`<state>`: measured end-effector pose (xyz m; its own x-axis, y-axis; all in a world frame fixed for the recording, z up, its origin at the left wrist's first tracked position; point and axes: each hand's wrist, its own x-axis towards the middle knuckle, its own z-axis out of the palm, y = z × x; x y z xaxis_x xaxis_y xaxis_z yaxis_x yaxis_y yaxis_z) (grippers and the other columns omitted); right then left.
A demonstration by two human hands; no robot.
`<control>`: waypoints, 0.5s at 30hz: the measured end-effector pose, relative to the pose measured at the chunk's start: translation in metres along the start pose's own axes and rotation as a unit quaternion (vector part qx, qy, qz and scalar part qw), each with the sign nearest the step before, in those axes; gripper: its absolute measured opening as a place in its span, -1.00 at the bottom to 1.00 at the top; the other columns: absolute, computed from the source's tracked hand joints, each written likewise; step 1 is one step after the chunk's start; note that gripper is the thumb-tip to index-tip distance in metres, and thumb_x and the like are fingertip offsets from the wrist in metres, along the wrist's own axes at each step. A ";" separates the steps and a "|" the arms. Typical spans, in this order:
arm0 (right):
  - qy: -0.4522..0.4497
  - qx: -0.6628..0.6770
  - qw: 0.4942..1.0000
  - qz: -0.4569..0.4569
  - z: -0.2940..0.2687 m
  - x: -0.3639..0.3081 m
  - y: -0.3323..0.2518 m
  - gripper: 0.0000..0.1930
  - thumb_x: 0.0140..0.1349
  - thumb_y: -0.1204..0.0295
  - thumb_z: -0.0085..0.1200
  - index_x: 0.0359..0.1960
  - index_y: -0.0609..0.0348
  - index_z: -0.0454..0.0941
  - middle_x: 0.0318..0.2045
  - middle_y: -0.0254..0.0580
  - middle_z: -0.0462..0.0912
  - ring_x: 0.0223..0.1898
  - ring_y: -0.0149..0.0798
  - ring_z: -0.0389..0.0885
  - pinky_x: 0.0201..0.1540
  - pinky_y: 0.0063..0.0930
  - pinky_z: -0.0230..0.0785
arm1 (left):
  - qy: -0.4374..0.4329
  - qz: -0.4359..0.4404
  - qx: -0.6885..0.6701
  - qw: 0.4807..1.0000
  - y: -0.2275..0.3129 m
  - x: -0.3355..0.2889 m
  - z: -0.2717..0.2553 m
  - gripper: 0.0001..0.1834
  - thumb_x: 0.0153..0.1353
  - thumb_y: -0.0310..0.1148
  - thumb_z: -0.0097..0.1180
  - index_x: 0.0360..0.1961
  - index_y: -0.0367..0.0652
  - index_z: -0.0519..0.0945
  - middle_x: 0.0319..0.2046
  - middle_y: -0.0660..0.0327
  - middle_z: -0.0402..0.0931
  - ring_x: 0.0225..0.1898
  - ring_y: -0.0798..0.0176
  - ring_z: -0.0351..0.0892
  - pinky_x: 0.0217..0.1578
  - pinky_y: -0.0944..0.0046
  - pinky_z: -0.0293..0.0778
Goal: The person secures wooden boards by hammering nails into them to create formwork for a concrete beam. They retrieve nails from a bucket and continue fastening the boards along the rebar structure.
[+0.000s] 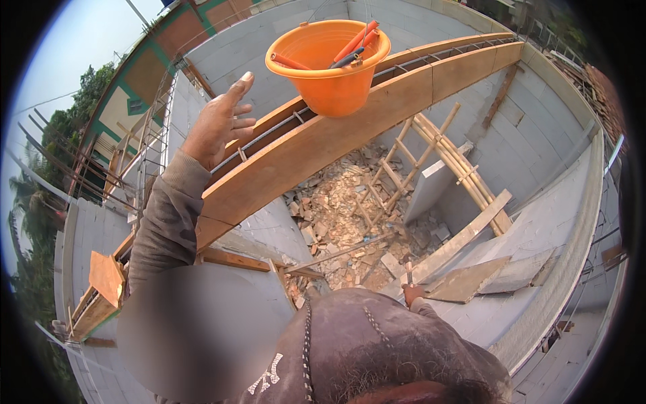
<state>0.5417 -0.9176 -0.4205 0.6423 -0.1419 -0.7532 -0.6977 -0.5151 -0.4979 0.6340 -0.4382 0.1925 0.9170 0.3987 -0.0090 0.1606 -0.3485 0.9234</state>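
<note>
Left hand (217, 129): empty, fingers spread, near the orange bucket (334, 93) containing red and black handles (354, 42). Right hand (413, 294): grasping 1 slim object (409, 272).

Bright, hazy daylight comes from above, washing out the sky (60, 60) at far left and giving the rubble (336, 202) a warm glow. Shadows are soft; the hoodie (350, 323), near, looks dull. The bucket (334, 97) is vivid and fairly sharp, while the trees (30, 202) at far left are soft. Fisheye distortion bows the beam (303, 158), a black rim surrounds everything, and a smooth grey blur hides an area near left.
</note>
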 end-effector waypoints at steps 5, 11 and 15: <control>0.199 0.066 0.949 -0.235 -0.006 -0.006 -0.064 -0.64 0.23 0.21 0.35 -0.41 0.33 0.61 -0.62 -0.14 0.58 -0.54 -0.15 0.52 -0.34 -0.11 0.38 | -0.102 -0.069 -0.257 0.958 0.026 0.053 0.090 -0.22 0.53 -0.04 0.07 0.42 -0.46 0.08 0.44 -0.28 0.08 0.40 -0.39 0.38 0.26 -0.44 0.57; 0.224 0.206 0.913 -0.272 -0.051 -0.045 -0.162 -0.55 0.30 0.14 0.38 -0.46 0.33 0.57 -0.62 -0.29 0.46 -0.60 -0.31 0.39 -0.46 -0.16 0.33 | -0.080 -0.072 -0.438 0.892 0.018 0.076 0.110 -0.49 0.47 -0.52 -0.21 0.37 -0.44 0.05 0.35 -0.26 0.19 0.35 -0.41 0.42 0.25 -0.55 0.57; 0.145 0.372 0.858 -0.323 -0.107 -0.092 -0.236 -0.59 0.38 0.06 0.34 -0.26 0.20 0.57 -0.55 -0.37 0.48 -0.72 -0.45 0.36 -0.68 -0.48 0.27 | -0.107 -0.005 -0.462 0.880 0.001 0.062 0.127 -0.59 0.39 -0.59 -0.19 0.24 -0.44 0.20 0.21 -0.18 0.33 0.19 -0.16 0.59 0.18 -0.42 0.70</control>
<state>0.6813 -0.8730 -0.1875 0.9483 -0.2890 -0.1312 -0.1060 0.1014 -0.9892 0.7377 -0.5213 0.1446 0.9808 0.1949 0.0007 -0.1065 0.5326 0.8396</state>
